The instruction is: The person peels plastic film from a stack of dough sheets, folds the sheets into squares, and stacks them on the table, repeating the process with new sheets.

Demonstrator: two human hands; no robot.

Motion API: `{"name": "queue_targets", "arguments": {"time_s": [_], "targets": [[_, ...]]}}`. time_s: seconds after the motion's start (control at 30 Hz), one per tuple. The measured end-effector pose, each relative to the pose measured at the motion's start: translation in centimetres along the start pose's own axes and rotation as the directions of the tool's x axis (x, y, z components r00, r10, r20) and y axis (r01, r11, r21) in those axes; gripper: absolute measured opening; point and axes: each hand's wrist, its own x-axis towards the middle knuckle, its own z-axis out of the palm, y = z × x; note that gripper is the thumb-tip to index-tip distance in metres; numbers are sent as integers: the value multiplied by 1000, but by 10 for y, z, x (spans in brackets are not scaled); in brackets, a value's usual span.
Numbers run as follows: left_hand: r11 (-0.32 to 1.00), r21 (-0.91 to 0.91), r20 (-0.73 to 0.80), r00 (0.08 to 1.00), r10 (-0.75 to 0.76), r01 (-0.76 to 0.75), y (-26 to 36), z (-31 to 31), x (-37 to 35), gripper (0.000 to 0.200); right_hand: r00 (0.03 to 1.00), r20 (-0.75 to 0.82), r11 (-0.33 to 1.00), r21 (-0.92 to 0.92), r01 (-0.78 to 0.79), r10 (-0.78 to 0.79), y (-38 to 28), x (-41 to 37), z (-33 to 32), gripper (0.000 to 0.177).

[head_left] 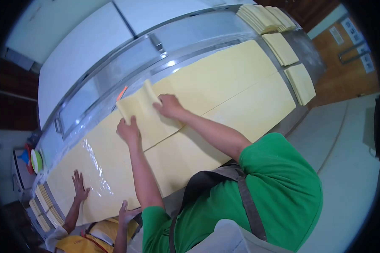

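Pale yellow dough sheets [240,67] cover the long work surface, with a cut line running lengthwise between two strips. My left hand [128,130] is closed on the near left side of a raised, folded dough flap [135,105]. To its right, my right hand [169,105] has its fingers curled round the flap's other side. The flap stands up in a soft ridge between my hands, above the flat dough. Parts of my fingertips are hidden by the dough.
Folded dough stacks [299,84] lie at the right end, with more bundled pieces [48,206] at the lower left. A co-worker's hand [80,187] rests on the dough at left. Behind the table are white cabinets [88,55] and an orange-handled tool [121,92].
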Motion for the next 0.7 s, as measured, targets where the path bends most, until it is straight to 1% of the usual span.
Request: {"name": "queue_targets", "arguments": {"time_s": [0.03, 0.07, 0.1, 0.17, 0.2, 0.23, 0.27, 0.3, 0.33, 0.37, 0.4, 0.47, 0.5, 0.53, 0.57, 0.6, 0.63, 0.67, 0.7], "targets": [[1000, 4, 3, 1000, 24, -24, 20, -1, -8, 32, 997, 33, 980, 190, 58, -65, 3, -6, -15, 42], [998, -56, -11, 1000, 28, -28, 40, -4, -17, 31, 989, 55, 920, 377, 110, -141, 10, -10, -28, 38], [993, -114, -25, 999, 28, -30, 63, -5, -25, 29, 989, 41, 913, 393, 112, -139, 22, -13, -37, 38], [997, -71, 0, 999, 40, -40, 107, 3, -38, 27, 980, -42, 806, 562, 186, -196, 55, -13, -65, 36], [999, -40, 26, 999, 29, -28, 129, 16, -47, 26, 978, -18, 827, 530, 186, -209, 72, -14, -101, 34], [999, -25, 31, 999, 36, -35, 149, 36, -57, 26, 979, -20, 820, 543, 181, -202, 99, -11, -125, 34], [981, -189, 47, 998, 52, -42, 169, 64, -64, 27, 971, -102, 848, 473, 240, -218, 127, -2, -153, 34], [934, -354, 59, 996, 68, -43, 192, 93, -73, 28, 954, -179, 873, 390, 294, -241, 160, 9, -186, 33], [900, -433, 141, 990, 8, 55, 224, 124, -83, 28, 952, -142, 912, 277, 303, -273, 191, 16, -227, 31], [855, -495, 230, 972, -44, 155, 261, 157, -93, 29, 957, -156, 925, 258, 279, -245, 218, 16, -272, 30], [811, -552, 299, 954, -22, 192, 294, 195, -102, 30, 958, -175, 937, 227, 264, -228, 249, 21, -316, 29], [696, -670, 403, 914, 50, 257, 360, 275, -121, 30, 928, -262, 950, 95, 298, -265, 321, 37, -386, 29], [628, -723, 438, 894, 93, 289, 393, 312, -131, 30, 936, -240, 961, 46, 274, -256, 343, 35, -432, 29], [566, -746, 488, 867, 103, 352, 429, 343, -141, 30, 959, -239, 983, 63, 170, -151, 369, 39, -467, 30], [502, -758, 535, 837, 115, 416, 463, 370, -152, 29, 954, -259, 986, 20, 163, -152, 394, 42, -503, 30], [487, -757, 554, 824, 124, 436, 499, 392, -161, 29, 948, -279, 988, -23, 155, -156, 418, 46, -538, 30], [472, -753, 573, 810, 129, 458, 531, 412, -170, 28, 960, -271, 997, -14, 73, -75, 442, 53, -568, 30], [441, -761, 582, 801, 140, 475, 557, 435, -176, 29, 954, -285, 995, -76, 70, -89, 470, 61, -594, 30], [411, -767, 590, 793, 151, 492, 579, 456, -181, 30, 960, -267, 993, -107, 55, -82, 493, 68, -620, 31]]}}
